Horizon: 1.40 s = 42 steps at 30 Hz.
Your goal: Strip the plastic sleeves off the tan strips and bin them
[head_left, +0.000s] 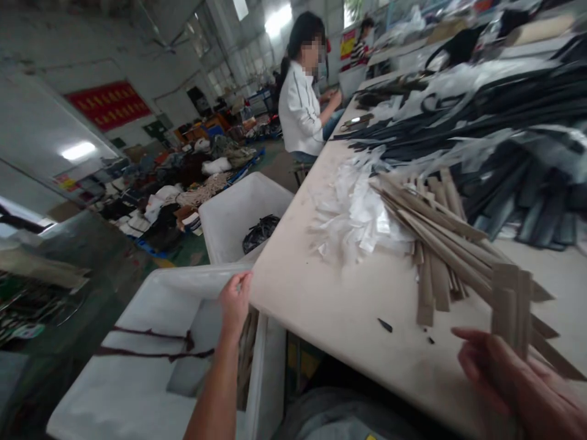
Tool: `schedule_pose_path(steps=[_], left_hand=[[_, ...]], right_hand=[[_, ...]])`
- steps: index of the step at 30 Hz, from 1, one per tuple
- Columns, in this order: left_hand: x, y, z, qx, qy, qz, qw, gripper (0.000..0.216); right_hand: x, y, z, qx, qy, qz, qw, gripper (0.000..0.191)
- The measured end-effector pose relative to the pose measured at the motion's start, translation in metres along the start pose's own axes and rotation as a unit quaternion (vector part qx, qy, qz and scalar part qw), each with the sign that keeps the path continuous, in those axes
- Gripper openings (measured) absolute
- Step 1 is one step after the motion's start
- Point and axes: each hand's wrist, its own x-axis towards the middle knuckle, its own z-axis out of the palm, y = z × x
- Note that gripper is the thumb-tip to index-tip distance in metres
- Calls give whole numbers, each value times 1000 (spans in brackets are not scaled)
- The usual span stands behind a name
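Note:
My left hand (235, 300) is at the table corner, above the rim of a white plastic bin (178, 275). Its fingers are pinched together, and whatever may be between them is too small to make out. At the lower right, my right hand (513, 379) is closed around flat brown strips (507, 299) that stick up past the thumb, while the index finger points left. Just beyond it lies a loose pile of similar brown strips (433, 226). A bunch of thin white strips (353, 208) spreads beside that pile.
Black strips (504, 110) cover the table's far right. A small dark scrap (385, 325) lies on the tabletop (312, 299). Another white bin (243, 198) holds a black bundle (260, 233). A person in a white jacket (300, 107) sits along the table's left edge.

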Motion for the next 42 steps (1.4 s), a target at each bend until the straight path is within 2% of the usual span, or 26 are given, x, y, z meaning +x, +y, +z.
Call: schedule_pose_path(steps=[2, 4, 6, 8, 9, 12, 15, 17, 20, 23, 28, 31, 35, 39, 42], left_hand=[[-5, 40, 27, -29, -68, 99, 992, 20], [-16, 77, 57, -35, -154, 210, 965, 14], [-28, 104, 88, -11, -208, 278, 938, 19], [-38, 119, 115, 0, -220, 282, 934, 36], [-41, 123, 125, -12, -221, 265, 939, 36], [-44, 123, 141, -73, -219, 202, 952, 9], [-44, 119, 136, -109, -207, 161, 959, 10], [-48, 120, 125, -134, -203, 133, 961, 14], [-63, 127, 106, -228, -216, 51, 948, 19], [-84, 136, 92, -355, -239, -41, 903, 19], [-114, 140, 85, -467, -292, -102, 829, 15], [-123, 138, 84, -469, -321, -124, 814, 16], [-122, 135, 80, -404, -376, -127, 824, 23], [-110, 142, 74, -330, -443, -80, 830, 26], [-105, 150, 74, -269, -457, -19, 847, 22]], right_hand=[[-8, -12, 5, 50, -5, 28, 998, 42], [-11, -19, 6, 82, -3, 37, 996, 45], [-12, -20, 6, 101, -7, 37, 994, 49], [-11, -17, 6, 114, -20, 30, 993, 52], [-10, -14, 6, 118, -26, 25, 992, 53], [-8, -7, 8, 127, -37, 13, 991, 57], [-6, -6, 11, 127, -50, 19, 990, 61], [-4, -11, 16, 124, -66, 23, 990, 61], [2, -28, 29, 139, -114, 16, 984, 61], [9, -49, 48, 167, -178, 10, 970, 59], [24, -72, 78, 178, -220, 17, 959, 51], [31, -79, 84, 170, -198, 8, 965, 46], [33, -83, 77, 114, -137, -23, 984, 31], [25, -87, 69, 37, -108, -60, 992, 22], [17, -92, 66, -2, -103, -84, 991, 22]])
